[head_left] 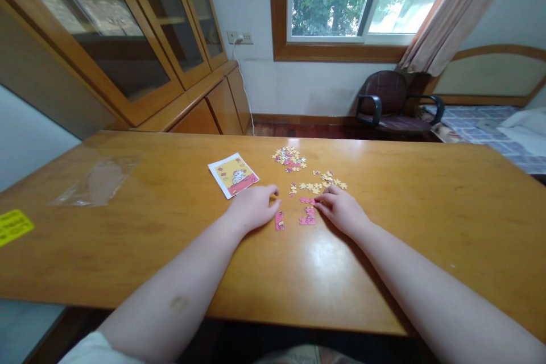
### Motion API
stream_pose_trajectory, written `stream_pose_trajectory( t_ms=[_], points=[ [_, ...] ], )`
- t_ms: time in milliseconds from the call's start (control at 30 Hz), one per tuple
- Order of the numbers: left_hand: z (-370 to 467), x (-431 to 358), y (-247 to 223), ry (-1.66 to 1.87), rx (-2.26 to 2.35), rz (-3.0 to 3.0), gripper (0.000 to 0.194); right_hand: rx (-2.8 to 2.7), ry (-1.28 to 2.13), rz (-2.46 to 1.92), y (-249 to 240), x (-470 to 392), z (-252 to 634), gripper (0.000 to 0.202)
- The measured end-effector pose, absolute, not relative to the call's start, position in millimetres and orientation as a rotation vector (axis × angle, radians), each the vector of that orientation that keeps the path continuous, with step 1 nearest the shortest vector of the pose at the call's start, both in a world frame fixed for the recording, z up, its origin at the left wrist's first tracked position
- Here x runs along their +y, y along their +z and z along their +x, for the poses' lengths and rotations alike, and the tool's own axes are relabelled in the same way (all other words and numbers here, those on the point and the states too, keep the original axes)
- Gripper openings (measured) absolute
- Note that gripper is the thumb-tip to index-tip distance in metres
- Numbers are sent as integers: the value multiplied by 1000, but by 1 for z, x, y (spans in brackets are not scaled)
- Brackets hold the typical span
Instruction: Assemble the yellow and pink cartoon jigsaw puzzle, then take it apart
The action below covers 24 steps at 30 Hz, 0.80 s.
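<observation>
My left hand (255, 206) rests on the table with thumb and forefinger curved and apart, nothing visible between them. Just below its fingertips lies a small joined strip of pink jigsaw pieces (279, 221). My right hand (340, 209) has its thumb and fingertips together at the edge of some pink jigsaw pieces (306, 201), closed on one of them. A joined pink corner section (307, 216) lies just below that. Yellow jigsaw pieces (313, 187) spread above the right hand, and a short upright pair (293, 189) sits between the hands.
A heap of mixed jigsaw pieces (289, 158) lies toward the far edge. Left of it is a printed picture card (234, 175). A clear plastic bag (99, 182) and a yellow label (15, 227) are on the left of the wooden table (447, 227). An armchair (386, 99) stands beyond.
</observation>
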<state>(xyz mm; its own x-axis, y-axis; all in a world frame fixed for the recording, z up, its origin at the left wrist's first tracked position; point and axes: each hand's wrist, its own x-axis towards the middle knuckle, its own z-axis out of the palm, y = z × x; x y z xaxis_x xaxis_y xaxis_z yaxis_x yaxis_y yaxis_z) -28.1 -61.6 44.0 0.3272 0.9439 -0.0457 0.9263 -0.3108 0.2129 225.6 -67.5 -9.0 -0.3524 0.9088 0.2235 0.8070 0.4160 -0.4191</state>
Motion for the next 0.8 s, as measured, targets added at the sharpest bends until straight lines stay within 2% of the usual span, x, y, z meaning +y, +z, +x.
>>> stream_pose_trajectory(
  t_ms=[133,267,500,800],
  points=[
    [-33,-65,52,-55,1546,2441,43,-2248,352,-1466,-6,-68,225,21],
    [-33,-68,57,-188,1442,2438,50,-2225,346,-1496,-4,-69,226,17],
    [-29,-69,54,-200,1418,2491,36,-2221,251,-1424,8,-80,219,20],
    [-22,-72,53,-159,1385,2485,35,-2388,375,-1157,13,-105,186,19]
  ],
)
